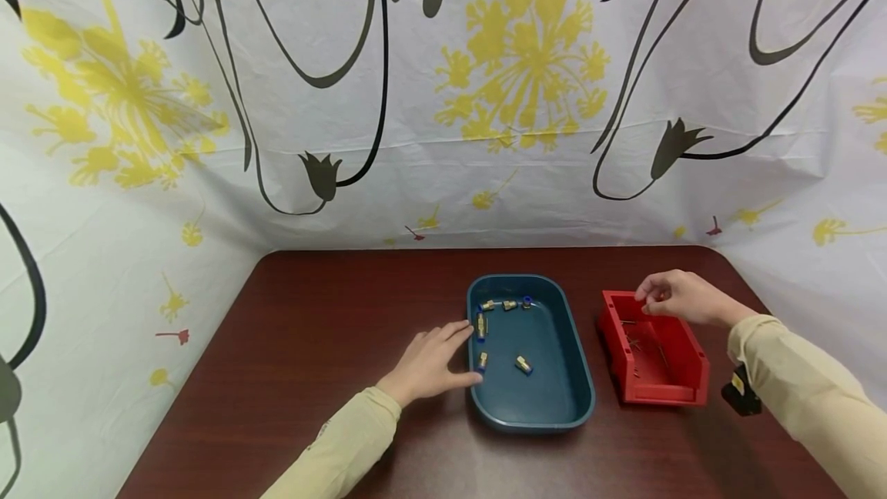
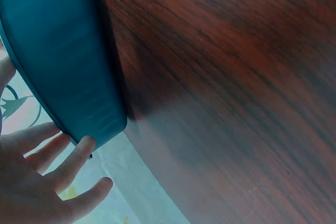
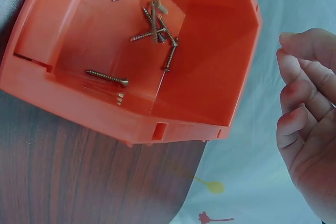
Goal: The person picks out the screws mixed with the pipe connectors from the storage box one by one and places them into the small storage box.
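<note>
My left hand (image 1: 431,360) is spread at the left side of a dark blue tray (image 1: 533,406), with its fingertips at the rim. In the tray lie several small brass fittings (image 1: 523,365) with blue ends, mostly along the left and far sides. Over the far part of a red bin (image 1: 668,393) hovers my right hand (image 1: 686,299). The right wrist view shows its fingers (image 3: 296,90) loosely curled, thumb tip close to the index fingertip, and nothing visible between them. Several screws (image 3: 107,77) lie scattered on the bin's floor.
Tray and bin stand side by side on a dark brown wooden table (image 1: 312,329), a narrow gap between them. A white cloth (image 1: 388,114) with yellow and grey plant prints hangs behind the table. Near the right sleeve is a small black device (image 1: 741,393).
</note>
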Demonstrator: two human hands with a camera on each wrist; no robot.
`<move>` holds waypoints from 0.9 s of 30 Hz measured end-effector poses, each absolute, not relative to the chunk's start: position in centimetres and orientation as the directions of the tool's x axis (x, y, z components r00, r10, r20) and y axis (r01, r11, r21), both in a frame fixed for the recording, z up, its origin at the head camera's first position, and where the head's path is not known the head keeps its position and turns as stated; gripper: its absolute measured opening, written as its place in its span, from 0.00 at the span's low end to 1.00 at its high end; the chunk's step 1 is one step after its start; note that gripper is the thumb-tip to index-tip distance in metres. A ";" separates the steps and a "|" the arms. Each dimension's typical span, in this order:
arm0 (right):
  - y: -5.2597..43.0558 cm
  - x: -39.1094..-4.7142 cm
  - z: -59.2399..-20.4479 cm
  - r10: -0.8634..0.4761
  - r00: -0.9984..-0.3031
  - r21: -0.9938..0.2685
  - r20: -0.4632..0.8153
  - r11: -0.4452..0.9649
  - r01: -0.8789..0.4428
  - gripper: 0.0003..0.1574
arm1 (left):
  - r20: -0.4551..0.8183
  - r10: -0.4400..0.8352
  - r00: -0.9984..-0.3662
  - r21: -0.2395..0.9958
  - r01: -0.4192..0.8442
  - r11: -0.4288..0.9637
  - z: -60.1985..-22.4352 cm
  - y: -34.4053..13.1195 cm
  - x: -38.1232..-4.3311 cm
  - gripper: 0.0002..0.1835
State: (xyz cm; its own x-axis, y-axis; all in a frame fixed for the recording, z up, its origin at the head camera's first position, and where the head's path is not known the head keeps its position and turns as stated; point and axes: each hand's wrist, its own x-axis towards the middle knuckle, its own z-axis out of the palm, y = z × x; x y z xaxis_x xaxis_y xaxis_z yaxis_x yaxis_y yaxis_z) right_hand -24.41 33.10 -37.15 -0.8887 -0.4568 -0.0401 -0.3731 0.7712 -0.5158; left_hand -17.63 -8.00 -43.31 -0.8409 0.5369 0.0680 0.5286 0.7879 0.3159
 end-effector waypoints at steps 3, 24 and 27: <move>33.0 -24.5 -37.0 -0.459 -0.888 -0.517 -0.034 0.769 -0.377 0.07 | 0.063 0.535 -0.843 0.315 0.525 0.791 -43.3 -8.0 -17.6 0.41; 26.6 -26.5 -33.8 -0.559 -0.827 -0.530 0.062 0.684 -0.502 0.05 | 0.071 0.538 -0.840 0.308 0.532 0.789 -43.3 -8.0 -17.7 0.41; 24.9 -26.8 -33.9 -0.578 -0.813 -0.535 0.061 0.669 -0.516 0.05 | 0.074 0.541 -0.838 0.308 0.535 0.786 -43.3 -8.0 -17.7 0.41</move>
State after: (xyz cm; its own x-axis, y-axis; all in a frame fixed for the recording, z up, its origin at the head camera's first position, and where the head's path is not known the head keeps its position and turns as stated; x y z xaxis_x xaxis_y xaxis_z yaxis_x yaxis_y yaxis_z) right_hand -26.77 24.85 -33.92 -0.8134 -0.5784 0.0613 -0.5159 0.6688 -0.5353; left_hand -17.71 -8.00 -43.31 -0.8376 0.5413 0.0737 0.5353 0.7864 0.3084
